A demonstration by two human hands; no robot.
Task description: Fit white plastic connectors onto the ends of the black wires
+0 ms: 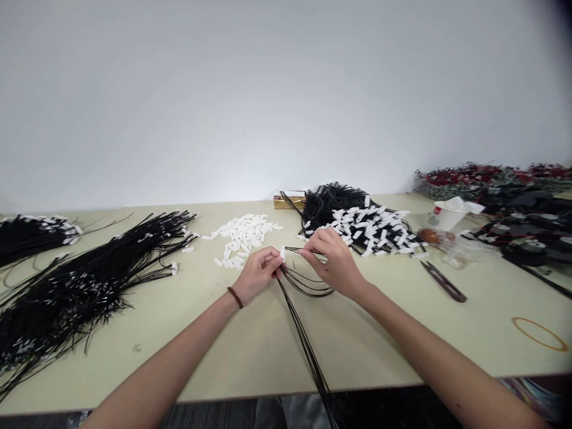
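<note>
Nearest the camera a thin bundle of black wires climbs from the counter's front edge at about 6 o'clock toward the hands, its long axis running roughly 5 to 11 o'clock. At the top it fans into loops just below the right hand. The left hand is pinched shut on a small white connector at the wires' upper end, and the right hand, just beside it at 3 o'clock, pinches one wire tip that points across toward that connector (the gap between the two hands is small, and whether the tip already touches the connector I cannot tell). The connector is nearer the left hand; the loose wire ends are nearer the right.

Counts: two hands, one connector held, one wire bundle in work. At 12 o'clock of the hands lies one scatter of loose white connectors, too many to count. At 1 o'clock sits one heap of finished wires with white ends. At 9 o'clock spreads a large sheaf of bare black wires. One pair of snips lies at 3 o'clock, one rubber band farther toward 4.
</note>
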